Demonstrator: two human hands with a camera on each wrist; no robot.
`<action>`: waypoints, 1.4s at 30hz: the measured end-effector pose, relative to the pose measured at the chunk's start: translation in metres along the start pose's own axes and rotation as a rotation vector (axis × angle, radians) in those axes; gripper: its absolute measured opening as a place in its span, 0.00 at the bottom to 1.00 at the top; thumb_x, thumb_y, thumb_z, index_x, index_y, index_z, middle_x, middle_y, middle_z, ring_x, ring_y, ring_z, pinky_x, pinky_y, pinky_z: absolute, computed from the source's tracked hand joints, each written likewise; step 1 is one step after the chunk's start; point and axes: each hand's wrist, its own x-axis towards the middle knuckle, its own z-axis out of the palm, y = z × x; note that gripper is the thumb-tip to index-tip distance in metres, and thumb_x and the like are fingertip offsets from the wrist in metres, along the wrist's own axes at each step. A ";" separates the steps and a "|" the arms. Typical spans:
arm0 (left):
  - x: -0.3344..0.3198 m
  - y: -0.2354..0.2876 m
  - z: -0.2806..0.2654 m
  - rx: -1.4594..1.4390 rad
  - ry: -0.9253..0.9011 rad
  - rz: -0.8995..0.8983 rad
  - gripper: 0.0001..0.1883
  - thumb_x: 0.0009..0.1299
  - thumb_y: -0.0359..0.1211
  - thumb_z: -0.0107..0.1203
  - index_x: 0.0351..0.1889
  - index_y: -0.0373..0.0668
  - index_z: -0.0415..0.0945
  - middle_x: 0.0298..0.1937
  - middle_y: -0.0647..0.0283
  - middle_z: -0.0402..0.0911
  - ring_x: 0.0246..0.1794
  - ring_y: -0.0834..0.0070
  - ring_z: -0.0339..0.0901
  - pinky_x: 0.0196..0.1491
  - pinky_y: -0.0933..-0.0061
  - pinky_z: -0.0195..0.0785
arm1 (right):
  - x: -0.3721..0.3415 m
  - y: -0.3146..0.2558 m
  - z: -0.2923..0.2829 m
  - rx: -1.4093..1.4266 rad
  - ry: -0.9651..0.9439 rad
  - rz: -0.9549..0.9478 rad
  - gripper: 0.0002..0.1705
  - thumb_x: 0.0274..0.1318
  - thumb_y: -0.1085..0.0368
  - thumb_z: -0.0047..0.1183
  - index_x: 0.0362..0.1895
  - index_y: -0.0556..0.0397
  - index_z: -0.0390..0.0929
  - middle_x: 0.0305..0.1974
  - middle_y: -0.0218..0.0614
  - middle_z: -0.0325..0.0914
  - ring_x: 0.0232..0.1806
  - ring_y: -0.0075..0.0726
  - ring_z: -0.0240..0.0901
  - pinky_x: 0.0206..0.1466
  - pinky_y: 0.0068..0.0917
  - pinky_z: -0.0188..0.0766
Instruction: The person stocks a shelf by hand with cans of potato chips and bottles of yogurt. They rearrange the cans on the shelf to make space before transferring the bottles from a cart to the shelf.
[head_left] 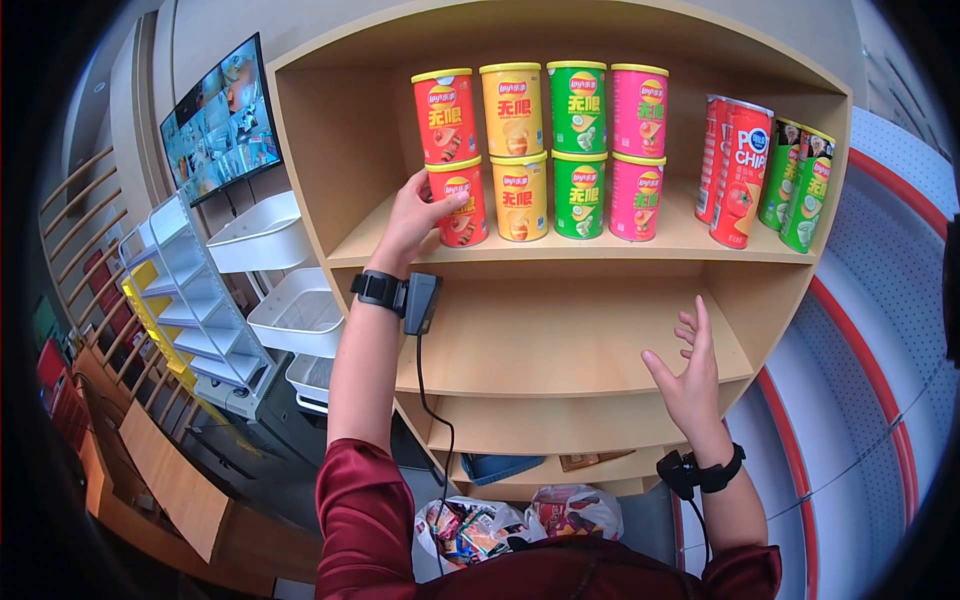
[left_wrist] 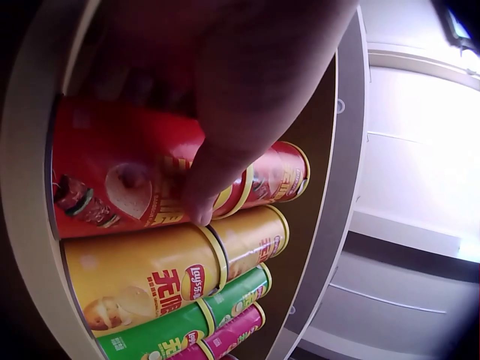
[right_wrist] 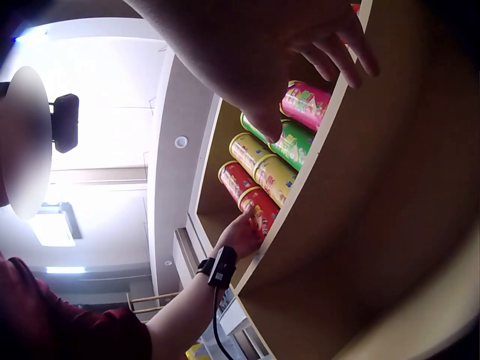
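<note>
My left hand grips the lower red chip canister at the left end of the upper shelf, its thumb across the front. In the left wrist view the thumb lies over the label and the other fingers are hidden behind the hand. Another red canister is stacked on top of it. Beside them stand stacked pairs of yellow canisters, green canisters and pink canisters. My right hand hovers before the lower shelf with fingers spread, holding nothing.
Red tall chip cans and green slim cans stand at the shelf's right end. Below are more wooden shelves, a blue tray and plastic bags of snacks. A white basket rack stands at left.
</note>
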 end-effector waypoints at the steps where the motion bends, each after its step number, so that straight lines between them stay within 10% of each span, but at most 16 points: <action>1: 0.000 0.000 0.000 0.000 0.000 -0.001 0.26 0.58 0.29 0.64 0.53 0.36 0.65 0.48 0.59 0.76 0.49 0.73 0.74 0.51 0.70 0.71 | 0.000 0.000 0.000 0.000 -0.001 0.001 0.52 0.44 0.61 0.63 0.68 0.56 0.42 0.57 0.53 0.61 0.55 0.50 0.64 0.57 0.38 0.62; 42: 0.035 -0.016 0.026 -0.177 0.198 0.286 0.22 0.70 0.43 0.50 0.54 0.38 0.63 0.49 0.61 0.75 0.45 0.80 0.74 0.46 0.76 0.70 | -0.010 0.019 -0.010 -0.082 0.007 0.039 0.49 0.45 0.59 0.62 0.67 0.58 0.45 0.56 0.53 0.62 0.55 0.50 0.65 0.56 0.38 0.63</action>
